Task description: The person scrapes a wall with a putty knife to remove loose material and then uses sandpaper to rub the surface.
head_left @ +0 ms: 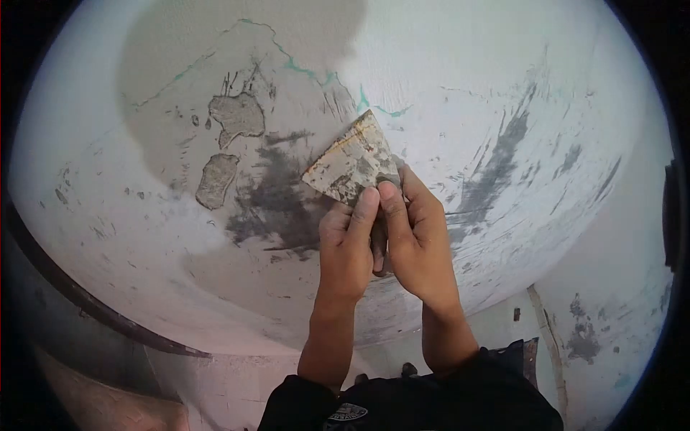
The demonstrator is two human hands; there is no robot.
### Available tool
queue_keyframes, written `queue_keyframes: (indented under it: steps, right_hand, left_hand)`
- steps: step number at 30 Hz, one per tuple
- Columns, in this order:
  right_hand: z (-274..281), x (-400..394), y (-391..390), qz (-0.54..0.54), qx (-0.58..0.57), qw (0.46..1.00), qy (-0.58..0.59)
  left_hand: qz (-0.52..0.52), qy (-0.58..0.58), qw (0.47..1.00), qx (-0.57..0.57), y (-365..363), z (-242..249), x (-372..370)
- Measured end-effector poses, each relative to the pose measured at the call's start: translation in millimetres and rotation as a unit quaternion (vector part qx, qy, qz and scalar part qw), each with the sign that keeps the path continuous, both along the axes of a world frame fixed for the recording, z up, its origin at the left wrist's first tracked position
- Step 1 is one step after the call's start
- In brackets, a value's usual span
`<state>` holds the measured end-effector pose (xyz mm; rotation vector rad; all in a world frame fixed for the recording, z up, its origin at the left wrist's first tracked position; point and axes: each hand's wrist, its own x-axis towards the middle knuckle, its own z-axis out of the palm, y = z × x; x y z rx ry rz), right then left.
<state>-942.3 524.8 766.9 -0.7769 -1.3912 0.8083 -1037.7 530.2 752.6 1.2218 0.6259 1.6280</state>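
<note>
A putty knife (356,159) with a wide, triangular blade, crusted with dried plaster and rust along its edge, is held up in front of the wall (280,93). My left hand (346,241) grips it from the left, thumb pressed on the lower blade. From the right, my right hand (417,233) does the same, its thumb beside the left one and fingers curled behind. The handle is mostly hidden between my palms. Behind the blade, the wall shows a dark scraped patch (277,194).
Two gouged spots of bare plaster, an upper one (241,116) and a lower one (216,181), mark the wall on the left. A grey scuffed streak (499,165) runs down the right. Along the lower left goes a dark edge strip (108,314).
</note>
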Motion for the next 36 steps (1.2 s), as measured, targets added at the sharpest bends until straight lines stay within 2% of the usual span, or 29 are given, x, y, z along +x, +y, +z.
queue_keyframes:
  steps: [2,5,14,17,21,24,25,28,29,32,34,36]
  right_hand:
    - [-1.9,0.5,2.7,-0.028,0.023,0.999,-0.034]
    - [-2.7,1.5,3.5,-0.044,0.04,0.997,-0.055]
    - [6.6,-4.3,8.5,-0.005,0.027,1.0,-0.002]
    - [13.4,-5.8,8.8,-0.007,0.036,0.999,0.001]
    - [5.5,2.9,2.1,0.001,0.002,1.0,0.014]
    - [12.1,2.4,6.6,0.005,0.014,1.0,-0.006]
    - [15.2,1.9,5.7,0.009,0.018,1.0,-0.01]
    - [13.0,2.3,0.9,0.005,0.001,1.0,-0.003]
    - [9.2,2.9,1.3,0.005,-0.001,1.0,0.005]
    - [8.5,2.3,7.4,0.001,0.005,1.0,-0.002]
    - [14.7,0.6,7.8,0.003,0.007,1.0,-0.001]
    - [13.4,1.2,-0.2,0.004,-0.006,1.0,-0.001]
  left_hand:
    - [-0.017,-0.026,1.0,0.002,2.5,-6.4,1.2]
    - [0.036,-0.078,0.996,0.015,4.1,-15.4,7.1]
    - [0.061,-0.048,0.997,0.001,7.3,-4.4,3.1]
    - [0.041,-0.077,0.996,0.026,8.0,5.1,2.6]
    - [0.017,-0.01,1.0,0.009,-0.2,-3.9,2.8]
    - [0.043,-0.019,0.999,-0.013,6.9,3.9,4.8]
    - [-0.007,-0.033,0.999,0.036,8.5,4.3,-3.5]
    - [-0.116,-0.06,0.988,0.077,3.9,2.4,-9.1]
    - [-0.039,-0.035,0.998,0.044,0.7,-2.3,0.4]
    - [0.037,-0.032,0.999,0.008,3.8,0.8,6.1]
    - [0.068,0.031,0.991,0.115,8.9,1.6,-2.2]
    - [0.081,0.062,0.98,0.173,8.5,0.6,-3.4]
